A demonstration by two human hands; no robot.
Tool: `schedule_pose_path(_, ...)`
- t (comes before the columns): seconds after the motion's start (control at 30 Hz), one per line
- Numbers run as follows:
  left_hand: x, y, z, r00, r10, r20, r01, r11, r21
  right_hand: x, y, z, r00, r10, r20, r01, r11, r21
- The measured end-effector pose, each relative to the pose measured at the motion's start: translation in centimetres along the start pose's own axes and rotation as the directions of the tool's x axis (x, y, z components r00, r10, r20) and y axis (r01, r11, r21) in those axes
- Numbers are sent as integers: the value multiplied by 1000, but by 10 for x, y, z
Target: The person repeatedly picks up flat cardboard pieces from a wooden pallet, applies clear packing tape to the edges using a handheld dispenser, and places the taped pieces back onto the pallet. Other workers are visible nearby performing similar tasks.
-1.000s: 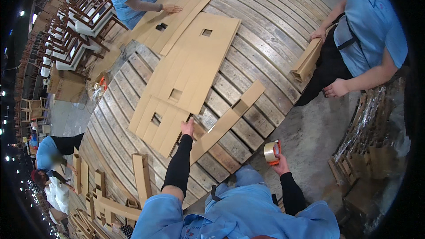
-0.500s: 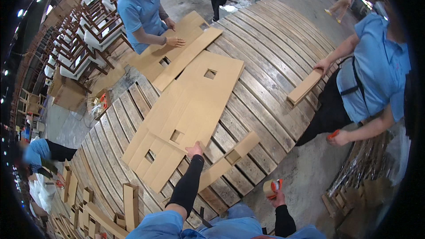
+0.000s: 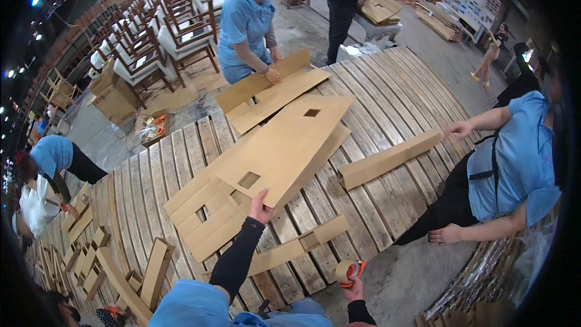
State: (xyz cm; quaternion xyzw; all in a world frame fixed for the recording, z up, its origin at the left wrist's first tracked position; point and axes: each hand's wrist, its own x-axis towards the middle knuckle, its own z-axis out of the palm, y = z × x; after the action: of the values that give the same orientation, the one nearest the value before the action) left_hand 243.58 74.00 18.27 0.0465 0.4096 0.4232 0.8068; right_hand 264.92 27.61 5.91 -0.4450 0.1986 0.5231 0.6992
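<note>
A flat brown cardboard sheet (image 3: pixel 284 145) with square cut-outs lies on the slatted wooden table (image 3: pixel 387 200). My left hand (image 3: pixel 260 209) grips its near edge, which is lifted off another cardboard sheet (image 3: pixel 193 233) underneath. In my right hand (image 3: pixel 353 291), just off the table's near edge, is a tape dispenser (image 3: pixel 349 271), orange with a roll of tan tape. Between my hands lies a narrow folded cardboard piece (image 3: pixel 296 245) with a square opening. Across the table, a co-worker's hands (image 3: pixel 273 74) hold up a flap of another cardboard sheet (image 3: pixel 290 94).
At the right, another person (image 3: pixel 508 163) stands beside a long cardboard box piece (image 3: pixel 393 157). Narrow cardboard boxes (image 3: pixel 157 272) are heaped at the left end, where a person (image 3: pixel 57 157) bends over. Rows of white-seated chairs (image 3: pixel 181 42) stand beyond.
My left hand has raised the near edge of the top sheet. The co-worker across has folded up a flap. At right, the box piece lies farther onto the table, and that person's lower hand appears without its orange object.
</note>
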Motion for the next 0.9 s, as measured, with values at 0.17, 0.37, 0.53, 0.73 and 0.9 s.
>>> schedule_pose_path(0.17,-134,57,-37,992,121,32,-125,971,205,39,31,92,959,278,-48,-280,960,-28)
schedule_pose_path(0.37,-299,66,-98,991,127,36,-132,964,229,85,117,179,873,457,172,-373,852,-367)
schedule_pose_path(0.53,-419,46,-130,935,353,-18,-332,895,298,40,156,264,752,580,313,-374,767,-521)
schedule_pose_path(0.73,-516,23,-163,905,395,157,-416,900,134,24,101,162,845,459,276,-370,873,-318)
schedule_pose_path(0.9,-567,-4,-203,929,279,243,-302,951,62,-88,25,66,943,267,198,-268,963,-23)
